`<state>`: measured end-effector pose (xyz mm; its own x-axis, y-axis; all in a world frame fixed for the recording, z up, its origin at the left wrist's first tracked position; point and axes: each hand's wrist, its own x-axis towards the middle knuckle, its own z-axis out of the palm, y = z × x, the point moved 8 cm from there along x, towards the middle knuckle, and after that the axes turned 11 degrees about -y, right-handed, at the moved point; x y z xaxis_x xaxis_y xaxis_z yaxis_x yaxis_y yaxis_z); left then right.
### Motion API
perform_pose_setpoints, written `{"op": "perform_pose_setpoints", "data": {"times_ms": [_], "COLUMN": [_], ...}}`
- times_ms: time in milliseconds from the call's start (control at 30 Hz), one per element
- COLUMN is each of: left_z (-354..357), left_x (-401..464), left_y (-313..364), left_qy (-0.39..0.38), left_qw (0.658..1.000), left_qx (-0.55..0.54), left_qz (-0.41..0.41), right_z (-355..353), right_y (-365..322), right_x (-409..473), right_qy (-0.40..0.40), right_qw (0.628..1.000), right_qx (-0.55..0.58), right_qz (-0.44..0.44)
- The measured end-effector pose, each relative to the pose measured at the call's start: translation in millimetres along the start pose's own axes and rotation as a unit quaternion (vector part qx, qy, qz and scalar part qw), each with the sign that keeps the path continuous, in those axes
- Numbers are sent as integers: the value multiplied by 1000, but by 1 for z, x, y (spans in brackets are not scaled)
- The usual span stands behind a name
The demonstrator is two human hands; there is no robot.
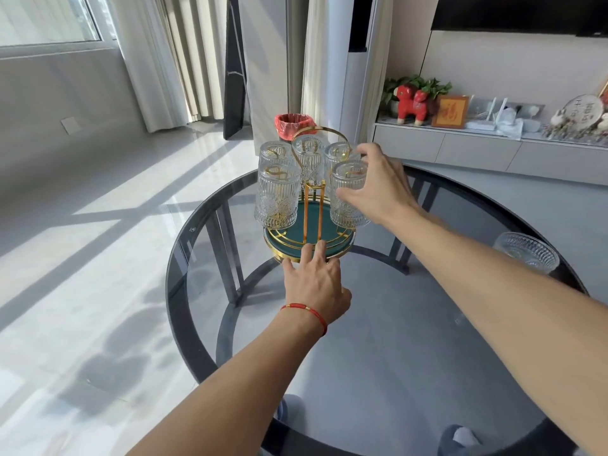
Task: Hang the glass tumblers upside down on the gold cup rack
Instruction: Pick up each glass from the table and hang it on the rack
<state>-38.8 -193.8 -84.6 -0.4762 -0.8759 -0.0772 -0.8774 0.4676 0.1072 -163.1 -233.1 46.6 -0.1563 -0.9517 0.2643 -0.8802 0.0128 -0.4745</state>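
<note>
Both forearms are bare, no sleeves showing. The left hand (pixel 314 281) has a thin red cord bracelet (pixel 306 311) with small gold beads at its wrist; the right hand (pixel 378 185) wears nothing.

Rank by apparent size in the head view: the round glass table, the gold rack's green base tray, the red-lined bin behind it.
1. Glass table, by far.
2. Green base tray.
3. Red-lined bin, though it sits farther back on the floor, so its true size is unsure.

Home living room, curtained window (pixel 49 18), wall television (pixel 519 11), ornament-lined sideboard (pixel 460 146), round glass table (pixel 394 340)
</note>
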Motion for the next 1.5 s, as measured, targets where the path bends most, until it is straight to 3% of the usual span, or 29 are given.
{"op": "perform_pose_setpoints", "data": {"times_ms": [167,267,400,533,667,767,867,1000,1133,1233,1333,1433,1500], "left_z": [-6,-13,-27,-32,-30,-33,-35,-32,-30,-33,-36,-29,-31], "left_x": [-1,-4,-13,-21,-26,-27,-26,-25,-27,-26,-21,-20,-22], "left_y": [4,10,29,46,59,67,74,84,86,83,77,81,78], "left_qy": [28,55,115,106,105,104,99,81,70,84,68,-30,-33], "left_qw": [999,998,988,972,978,975,968,963,961,952,926,864,840], "left_qx": [-14,-32,-88,-168,-118,-140,-181,-189,-187,-223,-326,-476,-522], "left_qz": [-8,-2,55,122,134,140,146,172,190,193,179,159,142], "right_z": [4,0,-12,-27,-73,-84,-65,-33,-19,-27,-25,-14,-6], "right_y": [8,17,53,97,126,170,218,248,259,235,192,144,118], "right_x": [-14,-41,-95,-153,-176,-192,-198,-180,-173,-167,-157,-153,-154], "right_qy": [-19,9,51,90,246,332,282,145,103,90,19,-61,-81], "right_qw": [1000,999,997,996,967,922,900,917,921,948,975,982,984], "right_qx": [10,31,23,6,64,139,195,239,236,196,183,176,158], "right_qz": [-6,-26,-44,-26,19,145,270,283,293,233,128,39,-12]}}
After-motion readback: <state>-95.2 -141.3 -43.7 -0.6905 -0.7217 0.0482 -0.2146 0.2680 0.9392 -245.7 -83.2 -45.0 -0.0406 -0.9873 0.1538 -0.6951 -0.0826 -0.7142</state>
